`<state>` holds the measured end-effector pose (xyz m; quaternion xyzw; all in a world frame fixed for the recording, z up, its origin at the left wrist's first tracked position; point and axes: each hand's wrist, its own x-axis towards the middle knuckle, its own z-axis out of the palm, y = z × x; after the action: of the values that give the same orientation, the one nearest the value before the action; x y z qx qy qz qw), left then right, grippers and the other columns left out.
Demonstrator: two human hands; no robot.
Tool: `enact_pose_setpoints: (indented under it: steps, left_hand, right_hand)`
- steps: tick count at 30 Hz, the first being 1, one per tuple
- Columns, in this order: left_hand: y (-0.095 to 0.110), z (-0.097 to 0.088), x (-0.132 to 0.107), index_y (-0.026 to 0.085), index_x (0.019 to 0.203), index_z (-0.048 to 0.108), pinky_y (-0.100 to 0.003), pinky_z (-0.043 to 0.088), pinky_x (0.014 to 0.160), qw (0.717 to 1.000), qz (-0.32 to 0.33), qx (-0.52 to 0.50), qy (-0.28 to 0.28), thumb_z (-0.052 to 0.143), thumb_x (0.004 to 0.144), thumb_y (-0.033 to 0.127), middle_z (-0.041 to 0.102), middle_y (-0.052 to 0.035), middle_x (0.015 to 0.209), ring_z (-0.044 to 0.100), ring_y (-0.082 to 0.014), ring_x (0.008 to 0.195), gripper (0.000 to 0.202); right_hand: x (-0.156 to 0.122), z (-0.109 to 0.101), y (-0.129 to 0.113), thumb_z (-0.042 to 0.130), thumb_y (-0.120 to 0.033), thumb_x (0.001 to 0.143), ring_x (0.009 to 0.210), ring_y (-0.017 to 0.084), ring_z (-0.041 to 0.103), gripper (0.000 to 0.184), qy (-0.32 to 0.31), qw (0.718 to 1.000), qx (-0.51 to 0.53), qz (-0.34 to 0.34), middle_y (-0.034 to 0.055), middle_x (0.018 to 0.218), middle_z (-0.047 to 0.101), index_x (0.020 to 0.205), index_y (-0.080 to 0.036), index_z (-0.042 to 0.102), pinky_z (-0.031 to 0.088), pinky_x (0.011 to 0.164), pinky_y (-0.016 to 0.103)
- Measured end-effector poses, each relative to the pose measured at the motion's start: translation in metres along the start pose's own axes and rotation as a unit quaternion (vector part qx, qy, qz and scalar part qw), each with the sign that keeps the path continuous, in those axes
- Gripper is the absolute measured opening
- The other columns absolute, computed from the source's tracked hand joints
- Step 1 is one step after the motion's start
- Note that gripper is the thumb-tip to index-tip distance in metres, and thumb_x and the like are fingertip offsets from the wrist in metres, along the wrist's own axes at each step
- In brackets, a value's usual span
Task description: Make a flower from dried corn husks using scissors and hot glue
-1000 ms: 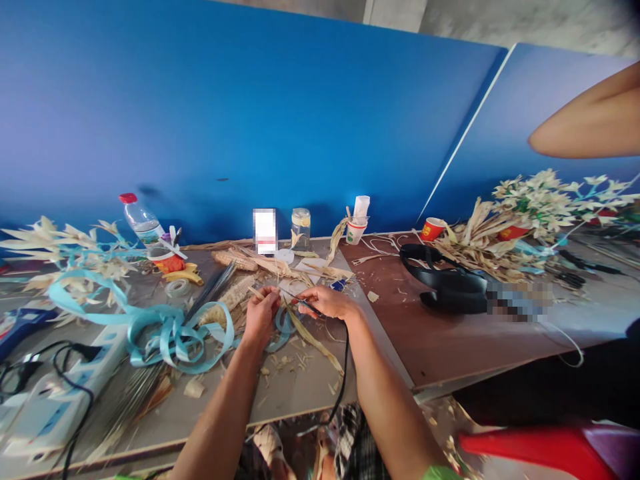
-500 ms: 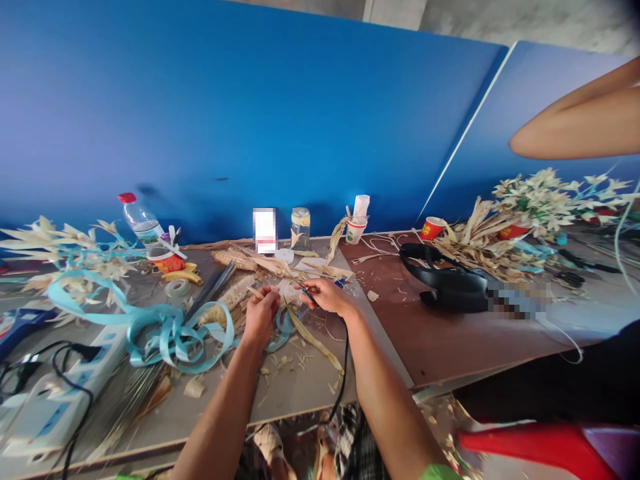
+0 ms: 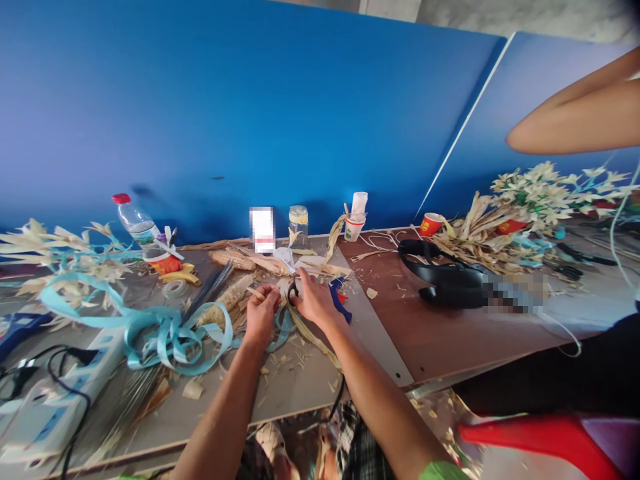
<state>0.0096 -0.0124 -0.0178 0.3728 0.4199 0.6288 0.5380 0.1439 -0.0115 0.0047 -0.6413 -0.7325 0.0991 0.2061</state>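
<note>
Right hand [image 3: 314, 301] has slid in toward the left hand [image 3: 261, 313] since the earlier frame, bringing the black-handled scissors [image 3: 292, 291] up beside it and uncovering a blue tool [image 3: 340, 301] on the bench [image 3: 300, 393]. Left fingers pinch a thin husk strip [image 3: 256, 292] just above the bench, mid-way between the two corn cobs [image 3: 231, 260] and the person's body. Right fingers are curled around the scissors' handles; whether the blades are apart I cannot tell.

The husk work looks partly through: two heaps of finished husk flowers lie at the far left [image 3: 60, 253] and the far right [image 3: 545, 190], cut scraps litter the bench near the hands, and loose uncut husks [image 3: 325, 267] remain behind them.

By count: two cobs, one water bottle [image 3: 134, 220], one glass jar [image 3: 299, 225], one white cup [image 3: 353, 229], two red cups on the right [image 3: 431, 225], one tangle of blue ribbon [image 3: 165, 330], one tape roll [image 3: 175, 288], one black headset [image 3: 445, 280]. One co-worker's arm [image 3: 575, 120] reaches in at upper right.
</note>
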Motion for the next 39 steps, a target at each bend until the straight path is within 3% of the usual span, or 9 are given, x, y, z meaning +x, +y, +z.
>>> enact_pose_setpoints:
  steps: [3,6,9,12,14,20,26,31,39]
  left_hand:
    - [0.001,0.001,0.0,0.016,0.073,0.057,-0.018,0.027,0.044,1.0,0.004,0.005,-0.002,0.07,0.062,0.03,0.048,0.0056,0.053,0.04,-0.0054,0.045,0.022]
    - [0.002,0.002,-0.002,0.016,0.071,0.056,-0.018,0.026,0.044,1.0,0.01,0.019,-0.004,0.069,0.062,0.03,0.047,0.0059,0.051,0.038,-0.0053,0.044,0.021]
    - [0.003,0.001,-0.002,0.016,0.07,0.056,-0.019,0.027,0.044,0.999,0.017,0.031,-0.009,0.068,0.062,0.03,0.048,0.0061,0.05,0.038,-0.0052,0.043,0.02]
    - [0.002,0.0,-0.001,0.016,0.07,0.056,-0.019,0.027,0.044,0.999,0.023,0.031,-0.012,0.068,0.062,0.03,0.048,0.0062,0.05,0.038,-0.0053,0.043,0.02]
    - [0.001,-0.001,0.0,0.016,0.071,0.055,-0.019,0.026,0.044,0.999,0.023,0.03,-0.018,0.067,0.063,0.031,0.047,0.0067,0.049,0.037,-0.0053,0.043,0.021]
    - [0.005,0.002,-0.002,0.015,0.07,0.056,-0.019,0.023,0.043,0.998,0.019,0.044,-0.036,0.067,0.061,0.031,0.046,0.0076,0.049,0.034,-0.0045,0.042,0.021]
    - [0.01,0.005,-0.005,0.014,0.067,0.057,-0.019,0.024,0.044,0.997,0.012,0.066,-0.044,0.066,0.061,0.032,0.044,0.0077,0.046,0.033,-0.0048,0.042,0.021]
    - [0.004,0.003,-0.004,0.014,0.068,0.057,-0.02,0.025,0.046,0.993,0.013,0.097,-0.071,0.066,0.064,0.035,0.048,0.006,0.05,0.034,-0.0053,0.044,0.022]
    - [0.0,0.003,-0.005,0.014,0.081,0.06,-0.02,0.028,0.049,0.988,-0.012,0.119,-0.093,0.068,0.066,0.037,0.055,0.0029,0.06,0.041,-0.007,0.049,0.029]
  right_hand:
    - [0.0,0.002,-0.002,0.056,-0.035,0.078,0.107,0.031,0.054,0.075,-0.006,1.0,-0.002,0.01,0.0239,0.121,0.053,0.14,-0.007,0.022,0.039,0.088,0.04]
    - [0.002,0.003,-0.006,0.053,-0.031,0.08,0.101,0.03,0.058,0.073,-0.009,1.0,0.01,0.025,0.0233,0.114,0.058,0.14,-0.006,0.021,0.041,0.083,0.038]
    - [0.003,0.002,-0.01,0.051,-0.027,0.081,0.099,0.028,0.059,0.054,0.01,0.999,0.021,0.026,0.0188,0.11,0.061,0.132,-0.012,0.04,0.043,0.081,0.037]
    - [0.005,-0.004,-0.014,0.046,-0.021,0.084,0.104,0.023,0.057,0.033,0.07,0.993,0.089,-0.017,0.0128,0.114,0.061,0.115,-0.018,0.057,0.043,0.087,0.033]
    - [0.007,-0.008,-0.014,0.045,-0.017,0.084,0.102,0.019,0.057,0.031,0.085,0.981,0.16,-0.062,0.0093,0.11,0.063,0.112,-0.018,0.06,0.043,0.089,0.029]
    - [0.013,-0.015,-0.013,0.049,-0.006,0.078,0.097,0.017,0.059,0.033,0.034,0.955,0.217,-0.2,0.0088,0.104,0.066,0.104,-0.016,0.066,0.043,0.089,0.029]
    - [0.019,-0.013,-0.009,0.052,-0.007,0.078,0.086,0.016,0.059,0.022,0.021,0.942,0.219,-0.252,0.0044,0.089,0.067,0.087,-0.019,0.067,0.044,0.079,0.027]
    - [0.018,-0.007,0.002,0.051,-0.013,0.081,0.078,0.014,0.057,0.012,0.029,0.944,0.232,-0.234,0.0028,0.08,0.064,0.079,-0.018,0.062,0.041,0.073,0.024]
    - [0.016,-0.003,0.01,0.045,-0.017,0.084,0.069,0.013,0.051,0.015,0.065,0.952,0.238,-0.182,0.0009,0.073,0.059,0.077,-0.018,0.058,0.036,0.065,0.023]
